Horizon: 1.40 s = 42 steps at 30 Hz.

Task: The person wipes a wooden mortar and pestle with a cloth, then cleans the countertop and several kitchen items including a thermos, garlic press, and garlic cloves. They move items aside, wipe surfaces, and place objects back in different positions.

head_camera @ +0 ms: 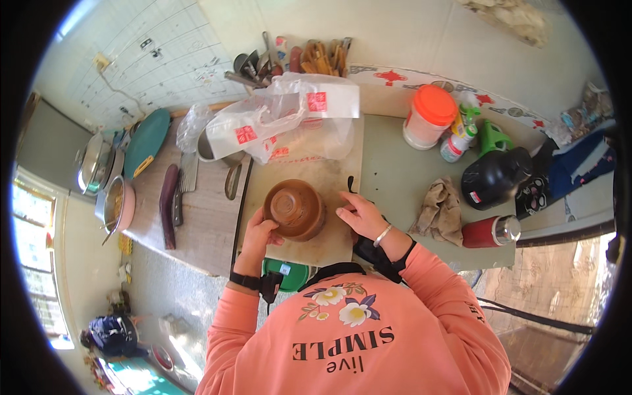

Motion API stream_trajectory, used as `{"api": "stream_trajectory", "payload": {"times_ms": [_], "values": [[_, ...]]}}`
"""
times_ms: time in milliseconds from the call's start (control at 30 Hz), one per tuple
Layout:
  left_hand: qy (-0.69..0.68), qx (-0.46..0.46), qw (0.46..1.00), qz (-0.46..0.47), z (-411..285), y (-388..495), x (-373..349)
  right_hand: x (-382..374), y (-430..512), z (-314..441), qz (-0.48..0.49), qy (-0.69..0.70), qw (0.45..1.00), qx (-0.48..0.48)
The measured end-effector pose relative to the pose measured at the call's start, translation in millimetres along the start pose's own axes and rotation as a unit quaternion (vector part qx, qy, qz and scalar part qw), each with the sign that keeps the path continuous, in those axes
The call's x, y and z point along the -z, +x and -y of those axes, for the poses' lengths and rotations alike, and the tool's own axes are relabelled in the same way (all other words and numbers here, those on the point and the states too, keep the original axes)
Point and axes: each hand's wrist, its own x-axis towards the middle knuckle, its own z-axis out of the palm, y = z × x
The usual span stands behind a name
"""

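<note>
A round, glossy brown vessel [296, 211], perhaps earthenware, is in front of me on a pale board [328, 165]. A raised disc, which could be a lid knob or a foot, tops its upper side. My left hand [259, 231] grips the vessel at its lower left edge, thumb on the rim. To the right of it, my right hand [364, 213] is apart from the vessel with nothing visible in its grasp. A small black strap end [351, 184] sticks up just beyond the right fingertips. Whatever the vessel holds or covers is hidden.
White plastic bags [296, 113] lie beyond the vessel. Leftward are a long eggplant [169, 205], a cleaver [185, 182] and a pink pot [123, 202]. On the right stand a red-lidded tub [428, 118], a crumpled cloth [437, 210] and a red thermos [486, 232]. A person [111, 335] is at far lower left.
</note>
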Motion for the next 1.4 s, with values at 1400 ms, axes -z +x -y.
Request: {"api": "stream_trajectory", "payload": {"times_ms": [1400], "values": [[0.036,-0.034,0.986,0.16,-65.0,213.3,-227.7,143.3,102.0,-72.3,-0.314,0.007,0.948,-0.048]]}}
